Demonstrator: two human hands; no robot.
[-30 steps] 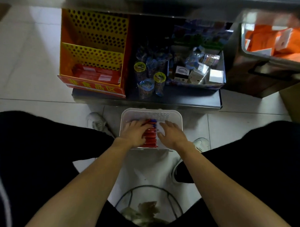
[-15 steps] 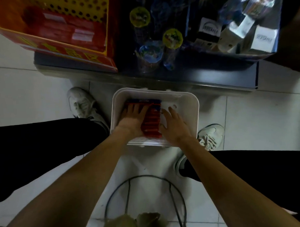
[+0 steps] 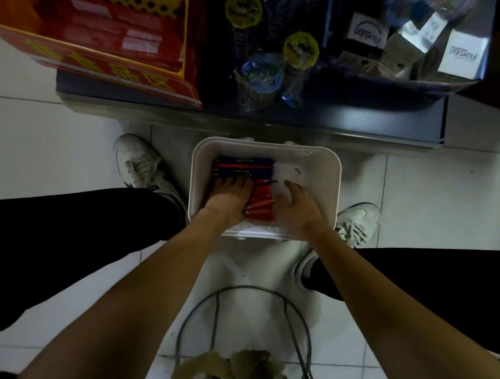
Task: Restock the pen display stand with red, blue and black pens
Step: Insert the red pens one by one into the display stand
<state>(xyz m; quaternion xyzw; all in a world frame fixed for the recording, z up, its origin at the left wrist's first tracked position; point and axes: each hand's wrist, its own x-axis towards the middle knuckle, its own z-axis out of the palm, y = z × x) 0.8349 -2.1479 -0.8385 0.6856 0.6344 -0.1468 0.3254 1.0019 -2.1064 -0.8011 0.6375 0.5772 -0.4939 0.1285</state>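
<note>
Floor tiles (image 3: 57,145) are bearing the white basket (image 3: 337,169) as we are leaning in closer, left hand (image 3: 229,201) lying flat-fingered on the pens (image 3: 260,201), right hand (image 3: 297,207) resting splay-fingered just beside them, still gathering stock.

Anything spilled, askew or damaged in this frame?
Nothing is spilled or broken. One small oddity: in the white basket, a stray red pen lies among the blue pens at the far end, apart from the red pens stacked between the left hand and right hand.
</note>
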